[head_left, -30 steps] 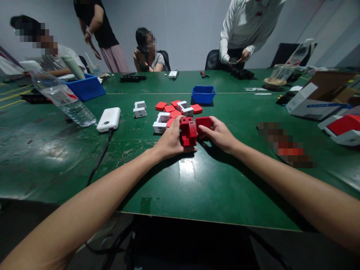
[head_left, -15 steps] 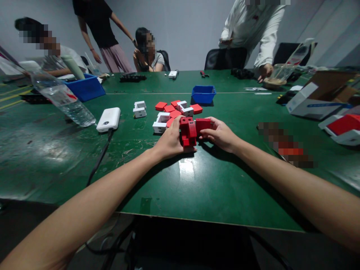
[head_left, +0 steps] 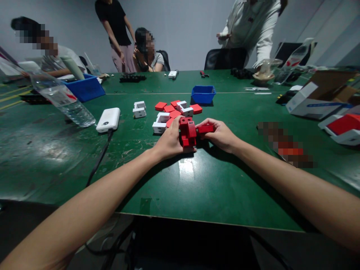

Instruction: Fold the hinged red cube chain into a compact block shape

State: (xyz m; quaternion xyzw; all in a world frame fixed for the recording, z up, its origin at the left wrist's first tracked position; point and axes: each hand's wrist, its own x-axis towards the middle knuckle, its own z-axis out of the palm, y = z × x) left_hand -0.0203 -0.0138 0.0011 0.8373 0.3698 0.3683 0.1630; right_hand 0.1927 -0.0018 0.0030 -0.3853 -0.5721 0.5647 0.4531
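Frame centre: left hand (head_left: pixel 168 138) grips a notched red block (head_left: pixel 188 132); right hand (head_left: pixel 222 135), just beside, pinches a thin red piece (head_left: pixel 206 129). Behind: red tiles (head_left: pixel 161 106), white brackets (head_left: pixel 159 128); blue bin (head_left: pixel 203 98) farther back. Left: white power bank (head_left: pixel 108 119), tilted clear bottle (head_left: pixel 66 101). Upper right: white-sleeved person (head_left: pixel 251 33).

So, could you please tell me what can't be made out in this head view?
Head view:
Red block, left side: covered by the grip of the left hand.
Red piece, outline: partly covered by the grip of the right hand.
Small blue bin, floor: hidden by its near wall.
Standing person in black, head: cut off by the top edge.
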